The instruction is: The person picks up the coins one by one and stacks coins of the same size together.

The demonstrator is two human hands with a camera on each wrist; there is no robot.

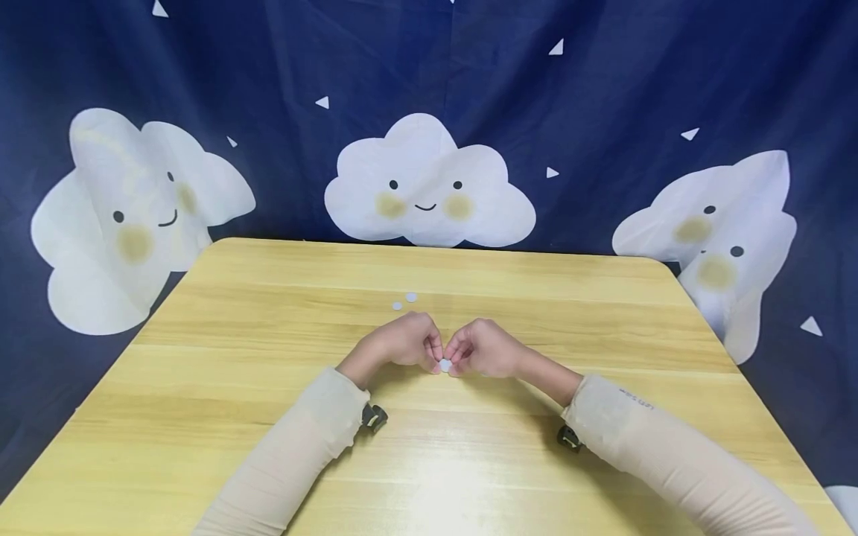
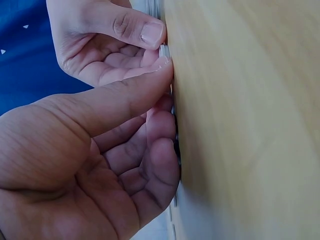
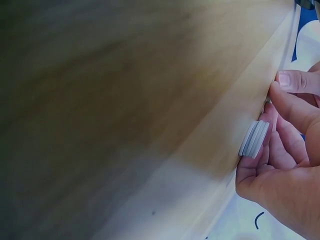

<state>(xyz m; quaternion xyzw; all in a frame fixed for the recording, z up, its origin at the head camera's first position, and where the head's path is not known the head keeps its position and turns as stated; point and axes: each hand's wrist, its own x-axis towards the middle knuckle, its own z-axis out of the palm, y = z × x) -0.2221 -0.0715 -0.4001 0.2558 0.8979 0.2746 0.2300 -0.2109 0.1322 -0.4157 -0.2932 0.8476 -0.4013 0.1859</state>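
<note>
Both hands meet at the middle of the wooden table [image 1: 469, 439], thumbs and fingertips almost touching. Between them is a small group of silver-white coins [image 1: 445, 365]; its edge shows as a thin stack of coins [image 2: 164, 51] between the thumb tips in the left wrist view. My left hand [image 1: 410, 341] pinches these coins from the left, my right hand [image 1: 488, 350] from the right. In the right wrist view, a taller, tilted stack of coins [image 3: 254, 139] sits against the right hand's curled fingers. From the head view this stack is hidden under that hand.
Two loose silver-white coins, one smaller [image 1: 397, 306] and one larger [image 1: 411, 297], lie flat beyond the left hand. A dark blue curtain [image 1: 281, 179] with white clouds hangs behind the table's far edge. Black wrist cameras stick out below both sleeves.
</note>
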